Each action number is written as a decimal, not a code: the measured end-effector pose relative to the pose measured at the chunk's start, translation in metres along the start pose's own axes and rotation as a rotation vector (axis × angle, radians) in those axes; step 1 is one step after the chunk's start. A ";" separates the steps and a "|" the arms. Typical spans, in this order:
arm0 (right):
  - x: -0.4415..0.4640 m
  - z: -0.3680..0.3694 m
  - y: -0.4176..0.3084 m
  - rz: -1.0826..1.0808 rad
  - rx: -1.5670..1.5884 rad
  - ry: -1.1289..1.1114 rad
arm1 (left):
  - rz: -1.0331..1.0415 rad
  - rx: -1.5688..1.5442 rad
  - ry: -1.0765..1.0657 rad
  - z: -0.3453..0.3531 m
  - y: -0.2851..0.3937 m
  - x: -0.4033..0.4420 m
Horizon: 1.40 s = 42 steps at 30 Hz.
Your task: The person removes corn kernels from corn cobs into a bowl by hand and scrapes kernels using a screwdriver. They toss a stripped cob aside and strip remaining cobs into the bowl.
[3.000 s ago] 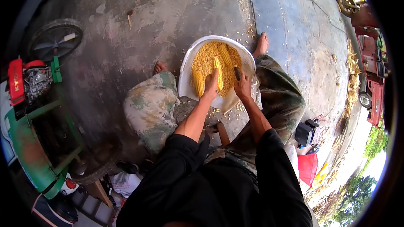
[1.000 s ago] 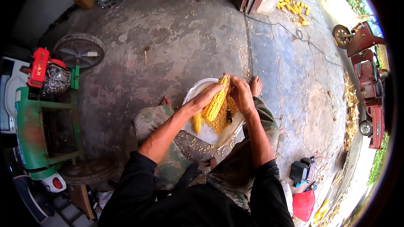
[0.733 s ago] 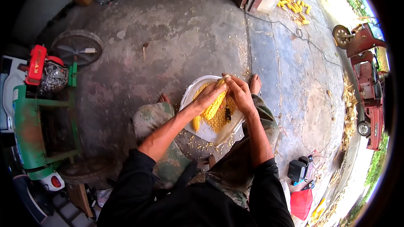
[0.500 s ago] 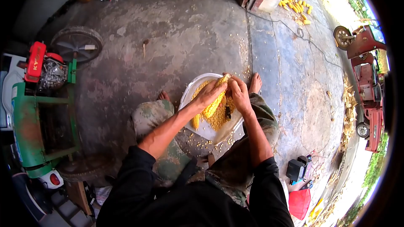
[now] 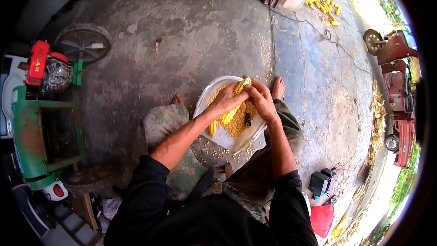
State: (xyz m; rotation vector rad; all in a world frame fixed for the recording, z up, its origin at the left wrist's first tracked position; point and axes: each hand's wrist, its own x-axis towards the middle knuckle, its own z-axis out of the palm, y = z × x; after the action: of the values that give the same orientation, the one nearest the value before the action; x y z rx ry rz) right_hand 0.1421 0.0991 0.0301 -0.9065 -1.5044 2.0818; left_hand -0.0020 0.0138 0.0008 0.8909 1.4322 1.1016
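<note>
My left hand [image 5: 224, 100] is wrapped round a yellow corn cob [image 5: 240, 86], which is tilted with its upper end between both hands. My right hand [image 5: 260, 99] closes on the same cob from the right, its fingers partly hidden. Below them sits a white basin [image 5: 205, 93] holding loose corn kernels [image 5: 236, 127]. Another corn cob [image 5: 212, 128] leans inside the basin at the left, and one more lies just under my left hand. A small black object [image 5: 247, 119] rests on the kernels; its kind is unclear.
Bare feet [image 5: 279, 87] flank the basin. Scattered kernels [image 5: 210, 152] lie on the concrete floor. A green machine with a red engine [image 5: 37, 63] stands left. Corn cobs [image 5: 324, 3] are piled by the doorway, where a cable [image 5: 314, 26] runs. A red three-wheeled vehicle [image 5: 397, 95] stands far right.
My right hand has shifted slightly on the cob, its fingers now closer to my left hand. The whole view has moved a little; both hands keep their grip.
</note>
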 end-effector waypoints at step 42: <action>-0.003 0.010 0.009 0.046 -0.031 0.232 | -0.104 -0.412 -0.019 -0.012 0.011 0.006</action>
State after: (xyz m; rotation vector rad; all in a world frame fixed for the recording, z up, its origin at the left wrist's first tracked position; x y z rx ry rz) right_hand 0.1377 0.0876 0.0241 -1.1608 -1.4085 1.9130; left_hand -0.0152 0.0210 0.0093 0.5264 1.1627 1.2458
